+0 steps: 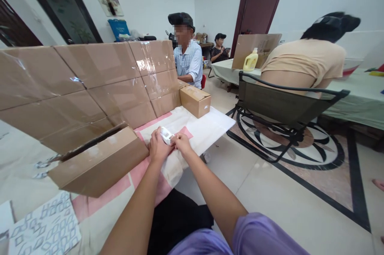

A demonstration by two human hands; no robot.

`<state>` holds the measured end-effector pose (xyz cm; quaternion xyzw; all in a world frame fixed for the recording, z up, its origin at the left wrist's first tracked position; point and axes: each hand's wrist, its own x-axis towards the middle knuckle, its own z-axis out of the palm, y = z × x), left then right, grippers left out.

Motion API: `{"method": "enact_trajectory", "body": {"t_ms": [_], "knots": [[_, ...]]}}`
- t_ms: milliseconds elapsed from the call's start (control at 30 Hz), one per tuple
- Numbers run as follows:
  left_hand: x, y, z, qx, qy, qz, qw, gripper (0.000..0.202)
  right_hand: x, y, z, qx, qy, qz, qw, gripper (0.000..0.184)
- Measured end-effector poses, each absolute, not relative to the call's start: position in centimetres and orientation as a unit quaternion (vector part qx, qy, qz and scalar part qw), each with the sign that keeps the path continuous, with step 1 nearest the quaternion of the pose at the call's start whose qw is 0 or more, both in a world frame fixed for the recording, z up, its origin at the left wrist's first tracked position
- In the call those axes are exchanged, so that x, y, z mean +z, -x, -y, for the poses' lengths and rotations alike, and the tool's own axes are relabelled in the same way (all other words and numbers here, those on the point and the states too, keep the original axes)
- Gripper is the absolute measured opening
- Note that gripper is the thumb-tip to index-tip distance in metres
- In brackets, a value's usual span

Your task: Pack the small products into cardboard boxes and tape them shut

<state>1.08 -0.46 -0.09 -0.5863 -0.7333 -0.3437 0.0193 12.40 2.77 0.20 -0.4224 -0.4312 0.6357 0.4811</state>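
Observation:
A small white, rounded plastic object [166, 135] with a greyish patch is held above the cloth-covered table. My left hand [158, 146] is closed around its left side. My right hand [181, 143] has its fingers pinched together at the object's right end, touching it; any small part between those fingers is too small to make out. Left of my hands lies a long open cardboard box [102, 161], its upper slot facing up. Under my hands spreads a pink and white cloth [162, 183].
A tall wall of taped cardboard boxes [111, 83] stands behind my hands. A smaller carton [195, 101] sits at the table's far end. Patterned paper [45, 227] lies at lower left. A folding chair [279, 107] with a seated person is at right; another person [189, 53] sits beyond the boxes.

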Motion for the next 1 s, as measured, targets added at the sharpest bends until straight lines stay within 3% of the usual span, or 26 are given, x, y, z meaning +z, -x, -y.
{"method": "enact_trajectory", "body": {"t_ms": [233, 667, 1000], "knots": [[0.19, -1.13, 0.6, -0.344, 0.58, 0.738, 0.004, 0.103, -0.1, -12.6, -2.98, 0.642, 0.413, 0.435, 0.479, 0.04], [0.62, -1.35, 0.76, -0.332, 0.565, 0.755, -0.004, 0.093, -0.23, -12.72, -2.95, 0.645, 0.395, 0.434, 0.49, 0.034], [0.75, -1.39, 0.75, -0.319, 0.563, 0.762, -0.017, 0.097, -0.57, -12.93, -3.44, 0.654, 0.394, 0.43, 0.482, 0.032]]}}
